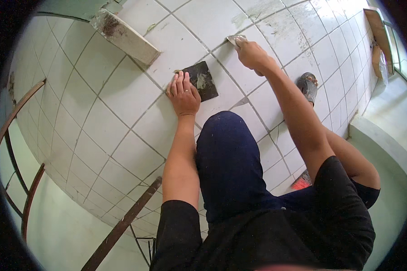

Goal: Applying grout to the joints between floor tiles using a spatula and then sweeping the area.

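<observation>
My right hand (253,55) grips a scraper (234,39), its flat pale blade against the white tiled floor (176,40) along a tile joint. The handle is mostly hidden in my fist. To the left, my left hand (184,94) holds the left edge of a black square plate (209,76) low over the tiles. Its thumb lies toward the plate and its fingers curl at the edge. Greyish, paste-like smears mark the plate's upper face. My fingers cover part of its left side.
A pale block-like ledge (131,41) with dark stains juts out at upper left. Grey smears (285,31) mark tiles at upper right. My sandalled foot (308,86) stands right. Brown rails (122,228) rise at left and lower left. A wooden piece (376,61) stands at far right.
</observation>
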A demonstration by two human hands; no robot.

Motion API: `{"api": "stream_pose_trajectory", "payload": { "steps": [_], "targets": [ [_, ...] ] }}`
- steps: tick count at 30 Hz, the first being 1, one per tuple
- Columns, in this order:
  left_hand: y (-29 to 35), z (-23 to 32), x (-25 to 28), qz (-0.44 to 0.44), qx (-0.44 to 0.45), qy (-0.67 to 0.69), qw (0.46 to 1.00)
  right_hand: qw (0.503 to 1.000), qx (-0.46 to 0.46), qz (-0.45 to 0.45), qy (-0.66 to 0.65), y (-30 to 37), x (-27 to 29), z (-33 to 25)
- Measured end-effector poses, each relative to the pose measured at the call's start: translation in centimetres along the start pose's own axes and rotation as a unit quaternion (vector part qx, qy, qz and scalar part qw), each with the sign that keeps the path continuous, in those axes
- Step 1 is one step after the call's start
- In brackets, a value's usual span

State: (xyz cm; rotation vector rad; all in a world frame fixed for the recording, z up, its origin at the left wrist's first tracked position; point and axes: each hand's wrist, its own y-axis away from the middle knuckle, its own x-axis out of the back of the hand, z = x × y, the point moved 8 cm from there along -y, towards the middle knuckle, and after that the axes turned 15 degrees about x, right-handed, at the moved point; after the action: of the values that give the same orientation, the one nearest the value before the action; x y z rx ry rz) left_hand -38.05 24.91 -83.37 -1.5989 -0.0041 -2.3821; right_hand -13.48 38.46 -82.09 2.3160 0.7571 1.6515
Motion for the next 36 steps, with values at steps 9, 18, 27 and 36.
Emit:
{"api": "stream_pose_trajectory", "payload": {
  "steps": [9,18,27,36],
  "targets": [
    [0.1,-0.4,0.4,-0.005,-0.003,-0.036,0.999,0.966,-0.137,0.012,-0.217,-5.7,5.3,3.8],
    [0.6,-2.8,1.9,-0.005,0.003,-0.050,0.999,0.992,0.095,-0.077,0.010,-1.8,3.2,-4.3],
    [-1.1,4.1,-1.0,-0.010,-0.008,0.017,1.000,0.984,-0.076,0.075,-0.144,-11.8,11.0,8.3],
    [-0.2,0.0,0.2,-0.008,-0.002,-0.028,1.000,0.996,0.062,0.045,-0.050,0.2,3.2,1.8]
  ]
}}
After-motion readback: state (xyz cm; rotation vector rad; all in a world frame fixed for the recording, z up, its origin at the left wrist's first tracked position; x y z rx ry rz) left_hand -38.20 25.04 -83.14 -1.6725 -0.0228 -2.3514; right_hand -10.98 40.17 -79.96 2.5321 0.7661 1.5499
